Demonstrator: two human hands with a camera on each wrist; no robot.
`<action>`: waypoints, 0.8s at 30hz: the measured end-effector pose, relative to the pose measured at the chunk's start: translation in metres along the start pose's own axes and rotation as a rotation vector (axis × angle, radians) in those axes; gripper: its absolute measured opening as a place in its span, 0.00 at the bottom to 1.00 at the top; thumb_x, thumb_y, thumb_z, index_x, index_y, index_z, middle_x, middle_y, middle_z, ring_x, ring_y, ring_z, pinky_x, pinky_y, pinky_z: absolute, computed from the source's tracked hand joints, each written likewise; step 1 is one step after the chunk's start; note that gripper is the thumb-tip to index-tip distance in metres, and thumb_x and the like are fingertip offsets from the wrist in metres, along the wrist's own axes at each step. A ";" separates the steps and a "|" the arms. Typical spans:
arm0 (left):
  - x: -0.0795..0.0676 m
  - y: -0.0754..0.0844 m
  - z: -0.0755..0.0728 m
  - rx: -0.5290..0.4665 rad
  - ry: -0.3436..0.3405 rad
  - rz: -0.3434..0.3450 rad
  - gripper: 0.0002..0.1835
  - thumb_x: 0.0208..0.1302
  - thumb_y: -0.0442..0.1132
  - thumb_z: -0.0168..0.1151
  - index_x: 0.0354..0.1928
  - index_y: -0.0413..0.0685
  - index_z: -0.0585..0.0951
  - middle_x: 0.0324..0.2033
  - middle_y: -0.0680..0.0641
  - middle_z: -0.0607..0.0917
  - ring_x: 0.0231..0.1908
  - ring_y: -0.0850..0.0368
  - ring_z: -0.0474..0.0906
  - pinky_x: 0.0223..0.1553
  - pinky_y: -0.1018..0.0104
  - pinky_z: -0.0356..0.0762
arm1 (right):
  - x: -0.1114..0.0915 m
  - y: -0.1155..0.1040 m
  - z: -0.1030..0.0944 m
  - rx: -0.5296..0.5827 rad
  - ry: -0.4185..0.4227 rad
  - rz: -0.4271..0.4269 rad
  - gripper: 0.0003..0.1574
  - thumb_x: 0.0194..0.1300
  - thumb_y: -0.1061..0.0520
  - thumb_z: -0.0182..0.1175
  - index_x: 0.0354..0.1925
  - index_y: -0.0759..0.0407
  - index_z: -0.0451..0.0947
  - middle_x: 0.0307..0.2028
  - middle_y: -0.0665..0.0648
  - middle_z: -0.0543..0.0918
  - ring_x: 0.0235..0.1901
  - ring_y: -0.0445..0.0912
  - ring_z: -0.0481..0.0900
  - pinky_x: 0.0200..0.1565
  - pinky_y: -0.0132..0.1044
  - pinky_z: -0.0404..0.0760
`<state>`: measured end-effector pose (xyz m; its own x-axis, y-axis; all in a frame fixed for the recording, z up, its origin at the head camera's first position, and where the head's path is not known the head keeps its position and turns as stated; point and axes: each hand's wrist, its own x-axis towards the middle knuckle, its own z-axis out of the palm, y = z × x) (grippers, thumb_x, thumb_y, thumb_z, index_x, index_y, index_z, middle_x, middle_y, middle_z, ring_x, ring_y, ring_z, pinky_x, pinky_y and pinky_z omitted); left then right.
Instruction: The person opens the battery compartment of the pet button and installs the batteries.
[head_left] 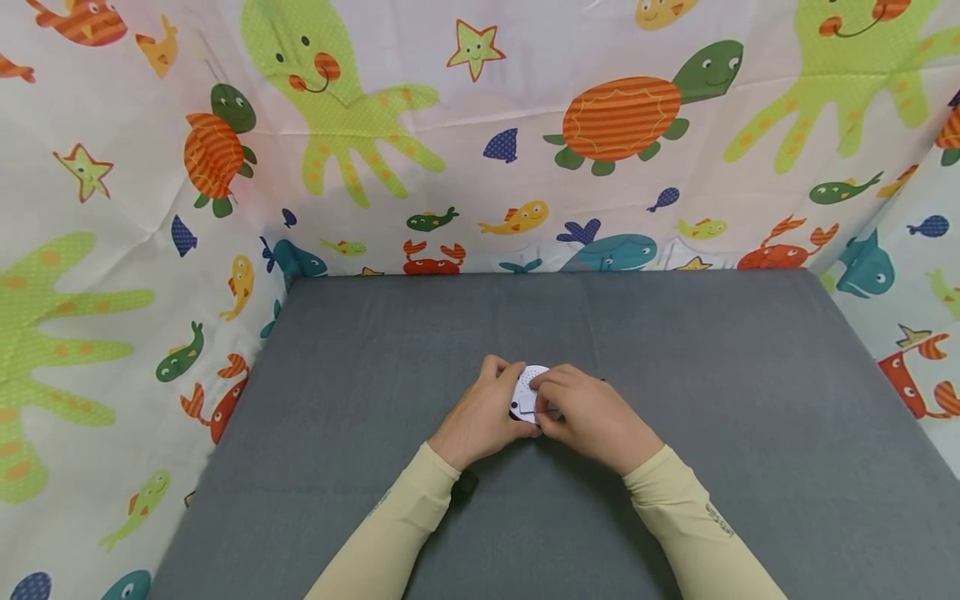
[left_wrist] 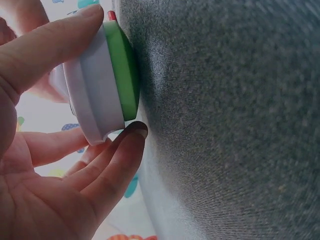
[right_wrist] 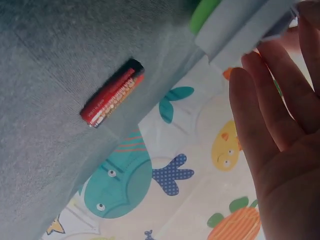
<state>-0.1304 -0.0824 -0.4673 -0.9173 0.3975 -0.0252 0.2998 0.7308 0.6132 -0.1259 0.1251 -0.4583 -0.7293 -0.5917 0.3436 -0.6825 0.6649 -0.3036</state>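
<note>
A small round device with a white back (head_left: 530,377) full of little holes is held just over the grey table, its green front (left_wrist: 125,75) facing down. My left hand (head_left: 486,410) grips it by the edge, thumb (left_wrist: 60,42) on one side and fingers underneath. A red tip (left_wrist: 112,16) sticks out beside the green part. My right hand (head_left: 588,410) has curled fingers on the back and pinches a white cover (head_left: 528,403) there; the fingers partly hide it. A red and black battery (right_wrist: 113,93) lies on the table near the right hand.
The grey tabletop (head_left: 375,358) spreads around both hands. White cloth (head_left: 465,183) printed with sea animals stands along the back and sides. Beside the left sleeve is a small dark object (head_left: 465,485), partly covered by the wrist.
</note>
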 end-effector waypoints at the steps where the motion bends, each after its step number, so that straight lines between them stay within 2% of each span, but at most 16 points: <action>1: 0.000 0.001 0.000 -0.003 -0.004 -0.007 0.49 0.60 0.47 0.84 0.79 0.44 0.70 0.67 0.41 0.71 0.52 0.52 0.81 0.53 0.60 0.83 | -0.001 0.000 -0.002 0.007 0.000 0.015 0.11 0.63 0.60 0.76 0.33 0.48 0.82 0.44 0.49 0.89 0.47 0.44 0.84 0.43 0.41 0.86; 5: 0.001 0.003 0.000 -0.002 -0.017 -0.039 0.52 0.59 0.49 0.85 0.81 0.44 0.68 0.68 0.42 0.70 0.55 0.52 0.80 0.57 0.58 0.83 | -0.011 0.009 -0.017 0.036 0.005 0.106 0.10 0.65 0.60 0.75 0.38 0.47 0.84 0.39 0.47 0.86 0.42 0.41 0.82 0.43 0.43 0.84; 11: 0.002 0.002 0.003 0.008 -0.015 -0.089 0.54 0.58 0.51 0.85 0.82 0.46 0.67 0.69 0.45 0.70 0.58 0.53 0.80 0.60 0.57 0.82 | -0.045 0.041 -0.041 -0.018 -0.023 0.291 0.14 0.64 0.61 0.76 0.47 0.53 0.87 0.43 0.52 0.91 0.44 0.48 0.88 0.48 0.53 0.87; 16: 0.001 0.004 0.002 0.001 -0.020 -0.100 0.53 0.59 0.51 0.85 0.82 0.47 0.67 0.69 0.45 0.70 0.59 0.52 0.80 0.60 0.56 0.82 | -0.074 0.063 -0.052 -0.053 -0.090 0.424 0.13 0.62 0.64 0.76 0.44 0.54 0.87 0.42 0.55 0.91 0.43 0.52 0.88 0.48 0.57 0.86; 20: 0.000 0.004 0.000 0.003 -0.020 -0.101 0.53 0.59 0.51 0.85 0.82 0.48 0.67 0.69 0.45 0.70 0.59 0.52 0.80 0.61 0.55 0.82 | -0.079 0.070 -0.048 -0.041 -0.153 0.464 0.10 0.63 0.62 0.75 0.42 0.53 0.86 0.42 0.56 0.90 0.43 0.54 0.87 0.47 0.58 0.85; 24: 0.001 0.004 0.001 0.011 -0.016 -0.091 0.54 0.59 0.51 0.85 0.82 0.47 0.67 0.69 0.45 0.70 0.59 0.53 0.81 0.60 0.56 0.82 | -0.071 0.071 -0.045 -0.044 -0.150 0.468 0.06 0.66 0.59 0.74 0.41 0.53 0.87 0.42 0.56 0.90 0.44 0.55 0.87 0.49 0.59 0.85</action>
<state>-0.1295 -0.0787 -0.4656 -0.9365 0.3381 -0.0934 0.2184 0.7705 0.5989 -0.1206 0.2345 -0.4644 -0.9584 -0.2815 0.0464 -0.2792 0.8920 -0.3555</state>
